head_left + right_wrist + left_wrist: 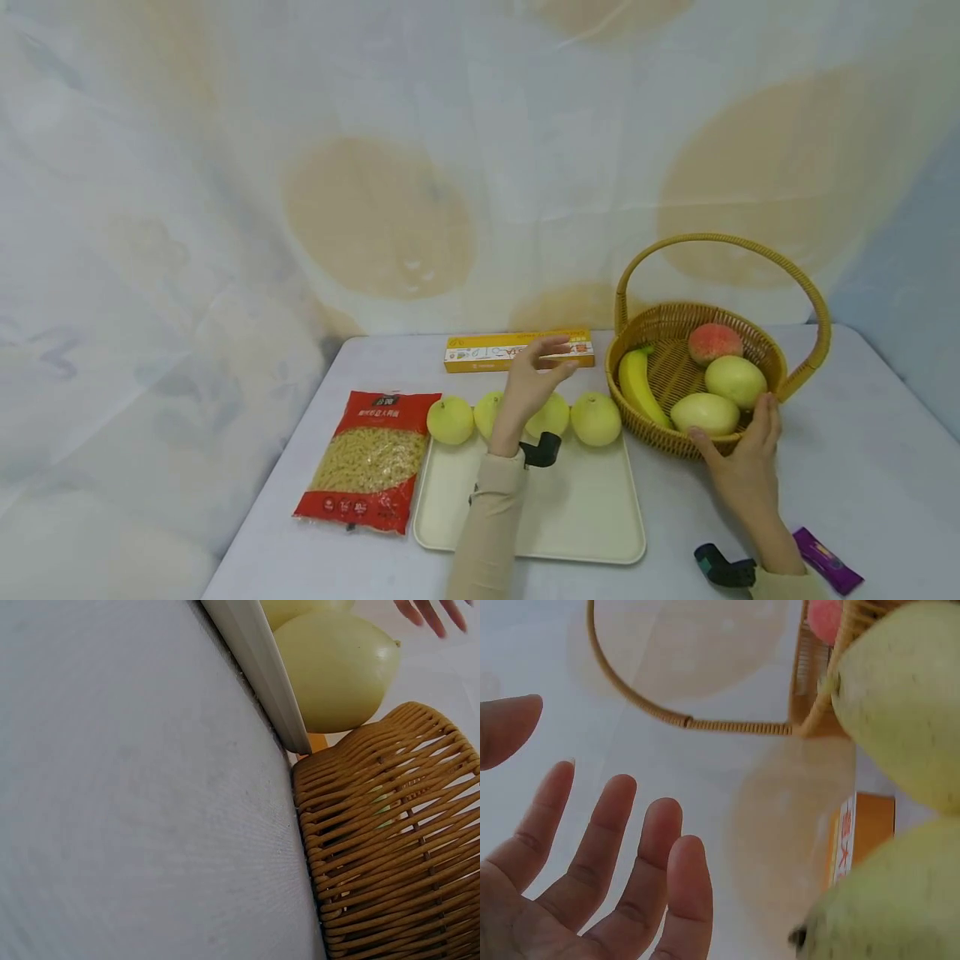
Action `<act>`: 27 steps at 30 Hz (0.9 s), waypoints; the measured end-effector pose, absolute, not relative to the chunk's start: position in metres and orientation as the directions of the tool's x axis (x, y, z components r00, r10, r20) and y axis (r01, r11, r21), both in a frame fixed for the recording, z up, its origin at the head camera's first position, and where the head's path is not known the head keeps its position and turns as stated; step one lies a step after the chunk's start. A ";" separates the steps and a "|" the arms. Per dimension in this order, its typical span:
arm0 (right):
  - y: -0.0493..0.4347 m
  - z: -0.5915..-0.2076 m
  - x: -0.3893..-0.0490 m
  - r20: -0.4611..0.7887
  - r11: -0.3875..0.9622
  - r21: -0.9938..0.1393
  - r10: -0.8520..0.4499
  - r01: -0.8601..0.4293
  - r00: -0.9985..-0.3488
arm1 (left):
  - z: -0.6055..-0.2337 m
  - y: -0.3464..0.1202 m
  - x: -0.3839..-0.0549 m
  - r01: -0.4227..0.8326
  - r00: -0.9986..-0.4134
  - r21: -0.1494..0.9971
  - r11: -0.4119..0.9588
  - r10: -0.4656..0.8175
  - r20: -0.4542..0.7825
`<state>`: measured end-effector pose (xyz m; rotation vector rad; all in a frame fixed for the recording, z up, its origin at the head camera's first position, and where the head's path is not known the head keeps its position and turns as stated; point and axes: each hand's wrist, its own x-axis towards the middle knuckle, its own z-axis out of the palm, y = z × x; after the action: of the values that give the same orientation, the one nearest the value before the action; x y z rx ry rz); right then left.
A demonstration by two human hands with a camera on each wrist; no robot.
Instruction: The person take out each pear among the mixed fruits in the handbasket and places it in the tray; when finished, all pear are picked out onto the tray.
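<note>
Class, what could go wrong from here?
First, the right hand is at the rim of the basket; pressing hard there might tip it and roll the round fruit inside.
Second, the left hand is raised near the pears along the far edge of the tray; a careless move could knock one loose.

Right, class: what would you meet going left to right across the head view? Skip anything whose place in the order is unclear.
Red pasta bag, leftmost fruit in the row, left hand, rightmost fruit in the row, banana, right hand, purple packet.
</note>
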<state>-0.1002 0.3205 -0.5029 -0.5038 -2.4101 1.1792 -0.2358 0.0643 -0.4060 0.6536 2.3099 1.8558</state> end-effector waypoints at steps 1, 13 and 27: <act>0.320 -0.503 -0.100 0.201 0.578 -0.804 0.483 0.138 -0.852 | -0.405 0.071 -0.235 0.253 -0.894 0.952 0.171 0.418 0.162; 0.320 -0.502 -0.100 0.197 0.579 -0.803 0.485 0.144 -0.852 | -0.396 0.142 -0.229 0.259 -0.750 0.932 0.253 0.661 0.029; 0.319 -0.502 -0.100 0.212 0.608 -0.781 0.476 0.145 -0.853 | -0.398 0.199 -0.224 0.277 -0.716 0.843 0.461 0.684 -0.139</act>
<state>-0.0998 0.3189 -0.5025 -0.4964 -2.4353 1.1309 -0.2244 0.1994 -0.3975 0.8019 2.2508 1.1749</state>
